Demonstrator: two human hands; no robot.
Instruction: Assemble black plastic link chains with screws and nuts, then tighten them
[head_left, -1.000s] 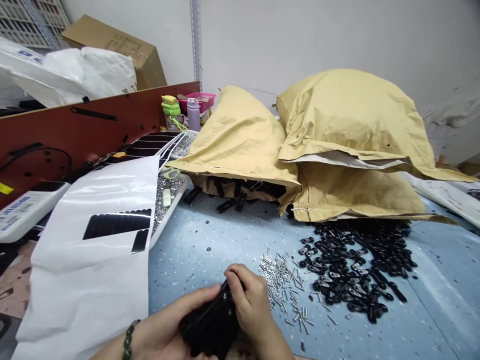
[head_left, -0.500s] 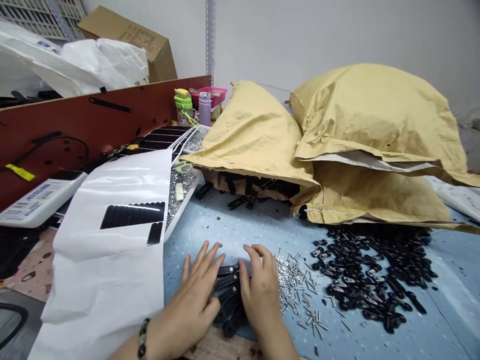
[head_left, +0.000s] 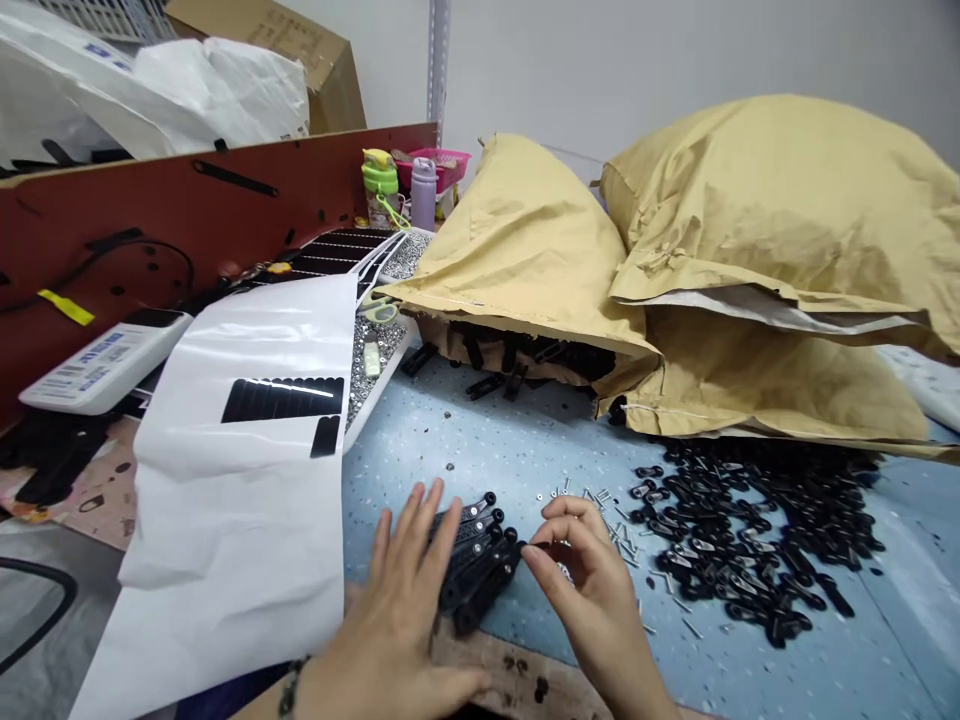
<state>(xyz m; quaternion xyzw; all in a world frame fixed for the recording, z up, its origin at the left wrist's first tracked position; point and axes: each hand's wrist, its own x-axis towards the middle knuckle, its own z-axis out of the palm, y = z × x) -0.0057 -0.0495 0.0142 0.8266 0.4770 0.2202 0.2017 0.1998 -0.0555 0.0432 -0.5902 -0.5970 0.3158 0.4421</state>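
Note:
A fanned row of long black plastic arms (head_left: pixel 480 560) with round ends and small metal screws lies near the table's front edge. My left hand (head_left: pixel 409 590) rests with fingers spread along the left side of these arms, partly covering them. At their right ends my right hand (head_left: pixel 589 580) is curled, thumb and forefinger pinched together by a round end. Whatever is between those fingertips is too small to make out. Loose silver screws (head_left: pixel 626 545) lie behind and beside my right hand, which hides some of them.
A heap of small black parts (head_left: pixel 750 540) covers the right of the blue table. Open brown sacks (head_left: pixel 525 250) stand behind, one spilling black pieces. On the left are a white sheet (head_left: pixel 262 520), a tray of metal bits (head_left: pixel 375 400) and a red board (head_left: pixel 150 215).
My right hand has moved right, from lying along the black arms to a pinch at their ends. My left hand has spread flatter. The view has shifted slightly.

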